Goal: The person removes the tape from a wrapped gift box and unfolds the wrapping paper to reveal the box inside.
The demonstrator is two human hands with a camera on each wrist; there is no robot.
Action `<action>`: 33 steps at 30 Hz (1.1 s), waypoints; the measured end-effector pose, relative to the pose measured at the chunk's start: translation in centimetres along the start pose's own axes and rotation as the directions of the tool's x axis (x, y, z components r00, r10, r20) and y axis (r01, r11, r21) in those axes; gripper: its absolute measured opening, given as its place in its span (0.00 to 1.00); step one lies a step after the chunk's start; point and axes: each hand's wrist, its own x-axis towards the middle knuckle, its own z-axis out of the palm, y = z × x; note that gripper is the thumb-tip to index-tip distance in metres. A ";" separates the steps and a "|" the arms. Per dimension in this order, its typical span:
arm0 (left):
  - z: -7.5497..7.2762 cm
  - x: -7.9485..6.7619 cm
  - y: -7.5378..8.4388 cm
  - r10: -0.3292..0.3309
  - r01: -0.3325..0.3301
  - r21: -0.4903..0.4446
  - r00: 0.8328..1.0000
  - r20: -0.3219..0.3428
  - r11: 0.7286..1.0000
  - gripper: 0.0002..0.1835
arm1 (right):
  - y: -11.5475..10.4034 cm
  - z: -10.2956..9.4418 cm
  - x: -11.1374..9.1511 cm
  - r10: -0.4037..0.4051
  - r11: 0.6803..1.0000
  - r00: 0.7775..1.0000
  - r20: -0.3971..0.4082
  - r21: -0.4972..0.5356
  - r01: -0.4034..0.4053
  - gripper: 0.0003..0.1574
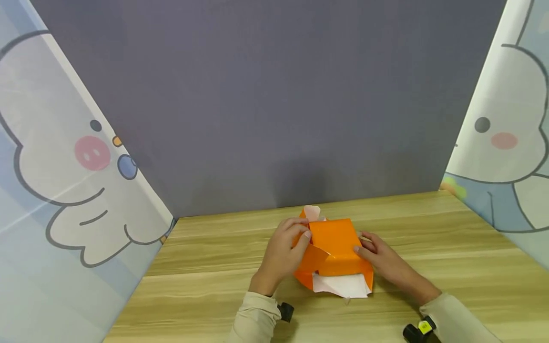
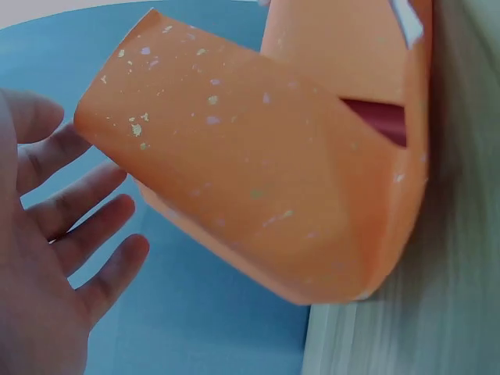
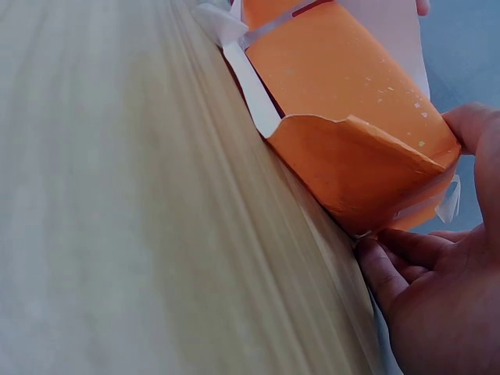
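Note:
A box in glossy orange wrapping paper (image 1: 336,238) lies on the table, partly wrapped. Along its left side a loose paper flap (image 2: 234,156) stands up, and a dark red patch (image 2: 383,121) shows through a gap beside it. My left hand (image 1: 285,247) is at that flap, fingers spread and loosely bent, fingertips right at its edge. At the right end my right hand (image 1: 383,259) holds the box, thumb on the upper edge and fingers low by the table. The paper's white inner side (image 1: 343,285) shows at the near end.
Bits of clear tape (image 3: 449,199) stick out from the paper. The wooden table (image 1: 206,267) meets a dark grey panel (image 1: 274,105) at the back. Cartoon-printed sheets (image 1: 38,200) stand at both sides.

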 end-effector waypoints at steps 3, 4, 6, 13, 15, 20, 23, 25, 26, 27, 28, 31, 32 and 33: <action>-0.8 0.0 -0.2 -0.032 0.032 0.016 0.999 0.004 0.999 0.10 | -0.1 0.2 0.0 0.005 1.000 1.000 0.005 0.009 -0.005 0.48; -1.0 0.0 -0.3 -0.039 0.039 0.026 0.999 0.001 0.999 0.09 | -0.1 0.2 0.1 0.006 1.000 1.000 0.005 0.011 -0.006 0.48; -1.4 0.0 -0.5 -0.045 0.045 0.041 0.999 -0.004 0.998 0.08 | 0.0 0.2 0.1 0.007 1.000 1.000 0.007 0.012 -0.007 0.48; -2.5 -0.3 -1.2 -0.088 0.088 0.057 0.996 -0.015 0.994 0.08 | 0.5 0.2 0.1 0.009 1.000 1.000 0.021 0.020 -0.009 0.48; -2.9 -0.2 -1.3 -0.097 0.097 0.043 0.995 -0.005 0.994 0.07 | 0.4 0.1 0.2 0.007 1.000 1.000 0.020 0.020 -0.008 0.48; -3.9 0.0 -1.7 -0.134 0.134 0.031 0.991 0.007 0.990 0.06 | 0.1 0.1 0.3 0.006 1.000 1.000 0.019 0.009 -0.006 0.49; -4.7 0.0 -1.9 -0.159 0.157 0.056 0.987 0.023 0.986 0.05 | 0.1 0.1 0.3 0.006 1.000 1.000 0.025 0.001 -0.006 0.49; -5.2 -0.1 -2.0 -0.177 0.173 0.085 0.983 0.040 0.981 0.04 | 0.0 0.1 0.3 0.009 1.000 1.000 0.023 0.002 -0.009 0.49; -5.5 -0.1 -2.1 -0.185 0.179 0.102 0.982 0.048 0.978 0.03 | 0.0 0.0 0.3 0.010 1.000 1.000 0.023 0.001 -0.010 0.49; -5.7 -0.2 -2.2 -0.197 0.189 0.116 0.979 0.057 0.975 0.02 | 0.0 0.0 0.3 0.011 1.000 1.000 0.023 0.000 -0.011 0.50; -6.0 -0.3 -2.3 -0.207 0.197 0.130 0.976 0.066 0.972 0.02 | 0.0 0.0 0.3 0.016 1.000 1.000 0.019 0.005 -0.017 0.50; -6.8 -0.5 -2.6 -0.249 0.233 0.144 0.963 0.101 0.962 0.05 | 0.0 -0.1 0.3 0.019 1.000 1.000 0.023 0.003 -0.019 0.50; -7.1 -0.6 -2.8 -0.263 0.246 0.141 0.958 0.113 0.959 0.06 | 0.0 0.0 0.3 0.019 1.000 1.000 0.022 0.002 -0.019 0.50; -7.3 -0.7 -3.0 -0.281 0.263 0.141 0.952 0.125 0.954 0.08 | 0.1 0.0 0.3 0.014 1.000 1.000 0.026 0.001 -0.014 0.50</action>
